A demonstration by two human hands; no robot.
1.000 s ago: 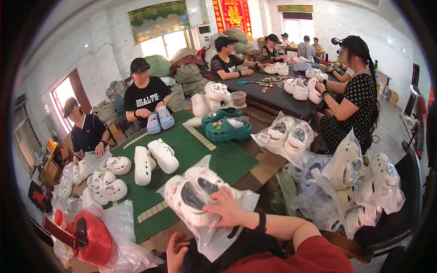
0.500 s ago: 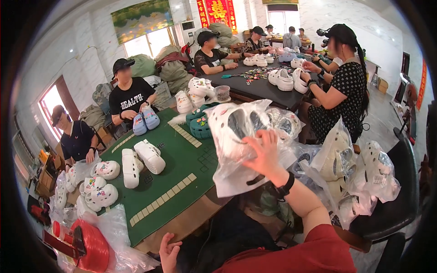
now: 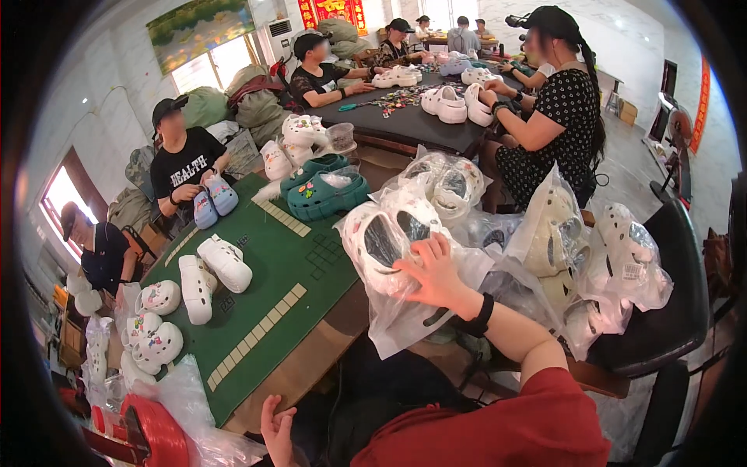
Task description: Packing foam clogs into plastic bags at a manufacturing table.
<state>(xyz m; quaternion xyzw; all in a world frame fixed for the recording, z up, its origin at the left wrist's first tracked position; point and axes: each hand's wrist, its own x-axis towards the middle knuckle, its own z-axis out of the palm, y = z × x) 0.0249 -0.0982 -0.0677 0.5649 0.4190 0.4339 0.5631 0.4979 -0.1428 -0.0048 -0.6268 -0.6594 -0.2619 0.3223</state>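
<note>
My right hand [image 3: 436,272] grips a pair of white clogs [image 3: 373,237] sealed in a clear plastic bag, over the table's right edge. Right behind it lies another bagged pair of white clogs [image 3: 447,183]. Low in the picture, near the table's front edge, my left hand [image 3: 276,428] holds nothing, its fingers loosely bent and apart. Teal clogs [image 3: 327,194] with charms stand just beyond the bag I hold. On the green table mat [image 3: 272,272] a pair of plain white clogs [image 3: 210,276] rests further left.
More bagged clogs [image 3: 630,261] are heaped on a black chair [image 3: 677,311] at the right. Decorated white clogs [image 3: 156,342] and a red roll [image 3: 156,436] sit at the left. One person [image 3: 187,163] holds blue clogs; others work around a dark table [image 3: 397,124].
My right hand has lowered the bagged clogs slightly, and their openings now face me more. My view has turned a little to the right. My left hand stays low and free.
</note>
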